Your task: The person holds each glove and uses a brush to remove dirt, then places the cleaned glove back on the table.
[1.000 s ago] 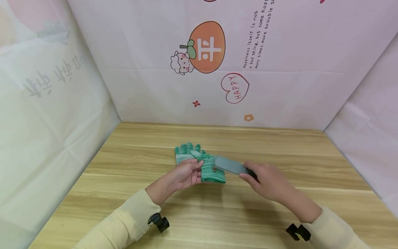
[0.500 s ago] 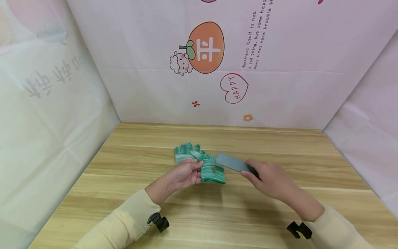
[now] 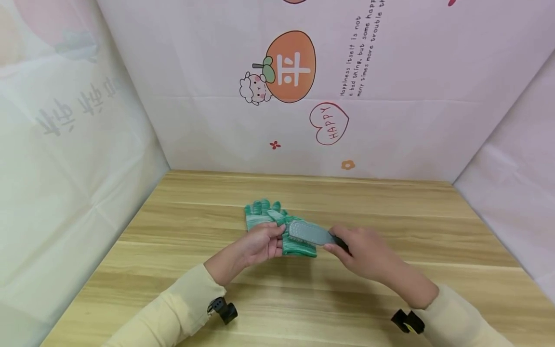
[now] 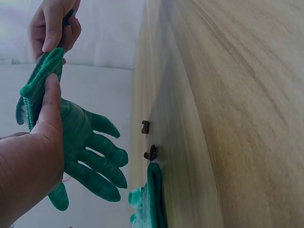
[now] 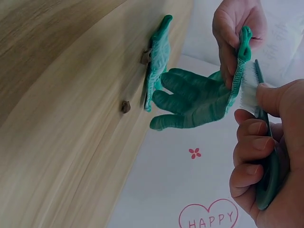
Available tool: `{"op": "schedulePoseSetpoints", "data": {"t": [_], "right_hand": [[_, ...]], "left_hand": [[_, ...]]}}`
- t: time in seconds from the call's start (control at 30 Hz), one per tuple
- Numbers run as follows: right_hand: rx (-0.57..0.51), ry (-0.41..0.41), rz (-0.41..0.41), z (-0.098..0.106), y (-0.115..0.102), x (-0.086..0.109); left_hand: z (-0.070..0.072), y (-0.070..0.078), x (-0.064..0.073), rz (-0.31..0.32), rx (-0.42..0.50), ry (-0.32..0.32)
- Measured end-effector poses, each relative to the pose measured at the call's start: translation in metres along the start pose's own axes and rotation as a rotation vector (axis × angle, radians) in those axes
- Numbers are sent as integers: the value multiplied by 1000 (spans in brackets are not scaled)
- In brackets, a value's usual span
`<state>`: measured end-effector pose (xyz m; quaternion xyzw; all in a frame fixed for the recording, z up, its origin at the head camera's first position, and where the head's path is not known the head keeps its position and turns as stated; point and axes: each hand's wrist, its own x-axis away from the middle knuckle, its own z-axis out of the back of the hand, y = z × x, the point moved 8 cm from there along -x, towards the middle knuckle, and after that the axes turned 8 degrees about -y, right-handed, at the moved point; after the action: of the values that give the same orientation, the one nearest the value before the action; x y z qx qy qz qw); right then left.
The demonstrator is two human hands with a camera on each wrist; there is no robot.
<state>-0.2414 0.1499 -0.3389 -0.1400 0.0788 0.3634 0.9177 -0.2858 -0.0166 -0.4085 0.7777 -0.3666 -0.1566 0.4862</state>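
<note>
My left hand [image 3: 262,245] pinches a green knitted glove [image 3: 300,251] at its cuff, thumb on one face. In the left wrist view the glove [image 4: 92,147] hangs with its fingers spread toward the table. My right hand [image 3: 370,250] grips the dark handle of a brush [image 3: 310,233] with a grey-green back. The right wrist view shows its white bristles [image 5: 248,90] right at the cuff's outer face. A second green glove [image 5: 160,54] lies on the table beyond the held one.
Two small brown bits [image 4: 145,127] [image 5: 126,106] lie on the wooden table [image 3: 186,289] beneath the held glove. White printed cloth [image 3: 208,130] walls in the back and both sides.
The brush first drew slightly right, baring a small brown bit on the cuff. It has since moved left and down over the cuff, covering that spot. My left hand stays put.
</note>
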Motion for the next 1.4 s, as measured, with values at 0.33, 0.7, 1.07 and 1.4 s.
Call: {"op": "schedulePoseSetpoints", "data": {"t": [0.33, 0.7, 1.07, 1.4], "right_hand": [[-29, -52, -102, 0, 17, 10], [-11, -75, -153, 1, 25, 16], [0, -69, -126, 6, 13, 5], [10, -41, -38, -1, 1, -4]], "left_hand": [[4, -1, 0, -1, 9, -4], [6, 0, 1, 2, 16, 2], [1, -3, -2, 7, 15, -12], [0, -4, -2, 8, -4, -9]]}}
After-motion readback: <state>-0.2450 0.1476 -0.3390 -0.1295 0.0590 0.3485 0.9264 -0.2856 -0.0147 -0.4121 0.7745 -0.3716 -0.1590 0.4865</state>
